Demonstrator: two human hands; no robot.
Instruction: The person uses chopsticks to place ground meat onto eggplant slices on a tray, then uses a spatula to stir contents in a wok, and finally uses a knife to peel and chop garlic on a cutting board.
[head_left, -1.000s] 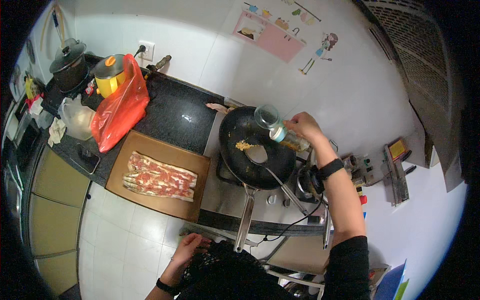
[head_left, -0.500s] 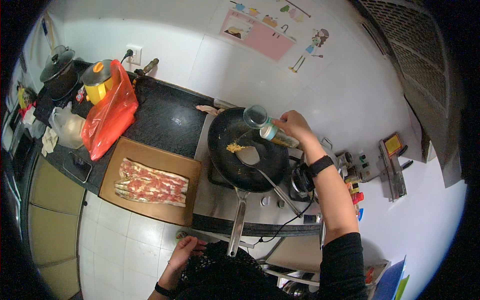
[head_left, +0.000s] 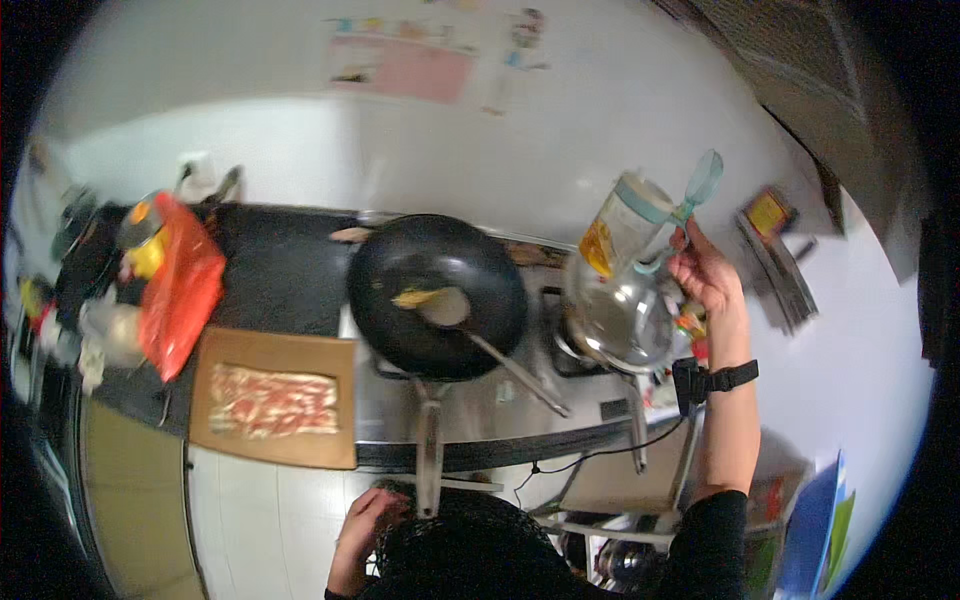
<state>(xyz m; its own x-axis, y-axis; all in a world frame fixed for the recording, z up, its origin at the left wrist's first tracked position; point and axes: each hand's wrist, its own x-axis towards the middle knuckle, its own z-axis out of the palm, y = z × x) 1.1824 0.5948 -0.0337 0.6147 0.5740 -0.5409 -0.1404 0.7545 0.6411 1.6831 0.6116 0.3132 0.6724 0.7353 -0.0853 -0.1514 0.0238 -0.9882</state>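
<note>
My right hand (head_left: 708, 272) grips a clear jar (head_left: 618, 230) with a teal collar and a flipped-up teal lid, some orange-yellow stuff inside. It is tilted above a shiny metal pan (head_left: 625, 325) on the right burner. My left hand (head_left: 372, 515) is low in front of my body, fingers loosely stretched and slightly blurred, with nothing visible in it. A black wok (head_left: 480, 270) stands on the stove, its steel handle toward me. Inside lie a small yellow heap (head_left: 415, 297) and a spatula (head_left: 500, 358), whose handle rests over the rim.
Left of the stove, a brown tray (head_left: 345, 400) holds strips of red-and-white meat (head_left: 275, 400). Farther left on the dark counter (head_left: 285, 270) are a red plastic bag (head_left: 185, 290) and a yellow pot (head_left: 148, 255). A range hood (head_left: 800, 90) hangs at upper right.
My right hand has carried the jar from above the wok rightward to above the metal pan. The view has shifted to the right. The yellow heap and spatula remain in the wok.
</note>
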